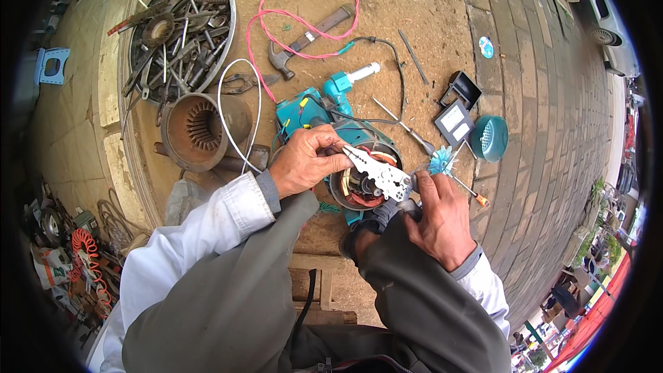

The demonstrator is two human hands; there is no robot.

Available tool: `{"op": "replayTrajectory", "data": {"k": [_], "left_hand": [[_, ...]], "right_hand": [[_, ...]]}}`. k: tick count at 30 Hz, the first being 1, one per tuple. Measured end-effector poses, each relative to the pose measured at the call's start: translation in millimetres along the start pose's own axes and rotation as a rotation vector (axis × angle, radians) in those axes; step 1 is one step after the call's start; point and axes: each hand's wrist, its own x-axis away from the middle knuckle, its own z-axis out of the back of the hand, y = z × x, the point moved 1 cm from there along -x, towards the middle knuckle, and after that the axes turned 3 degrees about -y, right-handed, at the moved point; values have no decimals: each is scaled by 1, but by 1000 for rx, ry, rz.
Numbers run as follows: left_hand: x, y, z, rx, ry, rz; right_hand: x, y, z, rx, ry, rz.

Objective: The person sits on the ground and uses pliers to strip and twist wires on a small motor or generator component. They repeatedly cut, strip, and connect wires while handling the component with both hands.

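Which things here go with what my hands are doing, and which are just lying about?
With the work, most likely:
- silver wire-stripper pliers, in your right hand, tip at your left hand
- opened teal power tool beneath

Apparently just lying about:
- claw hammer
- tub of metal tools
- rusty slotted cylinder

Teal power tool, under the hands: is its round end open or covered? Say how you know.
Open: the power tool shows reddish windings inside its round end.
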Motion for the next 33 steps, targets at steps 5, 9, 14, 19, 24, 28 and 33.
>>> {"op": "replayTrajectory", "data": {"k": [5,9,14,19,24,28,33], "left_hand": [[0,0,0,-9,1,2],[0,1,-1,-2,0,2],[1,3,-1,37,1,2],[3,13,-2,-107,6,-4],[3,15,-6,-87,16,-15],[3,13,-6,-80,13,32],[2,10,-2,-176,-13,-46]], "right_hand": [[1,1,-2,-14,3,-7],[1,2,-3,-14,4,-6],[3,4,-7,-7,-1,-15],[3,5,-10,-10,16,-36],[4,5,-14,-119,-9,-76],[3,0,-11,34,58,-50],[1,1,-11,66,104,9]]}}
